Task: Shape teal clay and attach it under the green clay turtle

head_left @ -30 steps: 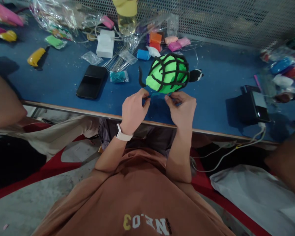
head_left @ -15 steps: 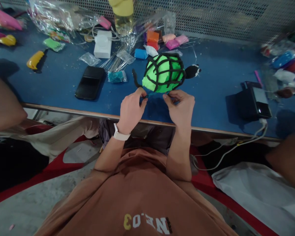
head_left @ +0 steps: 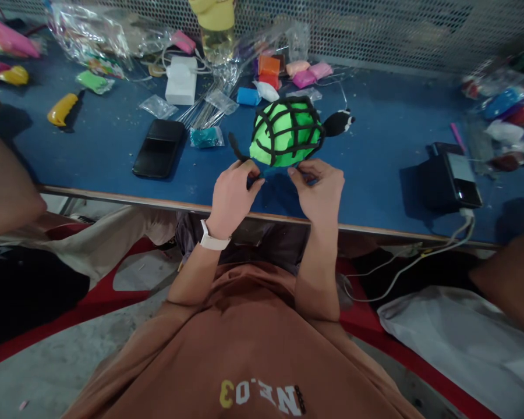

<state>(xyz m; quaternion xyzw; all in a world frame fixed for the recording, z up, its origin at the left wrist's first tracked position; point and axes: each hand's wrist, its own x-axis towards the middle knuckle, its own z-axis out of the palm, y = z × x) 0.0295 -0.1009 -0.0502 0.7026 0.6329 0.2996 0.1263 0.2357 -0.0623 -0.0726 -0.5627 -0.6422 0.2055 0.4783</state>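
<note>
One black phone (head_left: 159, 149) and several coloured packets (head_left: 269, 80) surround the green turtle (head_left: 283, 129).

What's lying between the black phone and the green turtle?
In the head view, a teal packet nearer the phone, ends of thin rods just behind it, and a black tail-like strip beside the turtle.

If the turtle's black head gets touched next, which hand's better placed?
Probably the right hand. It is by the near edge of the green shell, closer to the black head. The left hand is beside the black strip, at the shell's other end.
</note>
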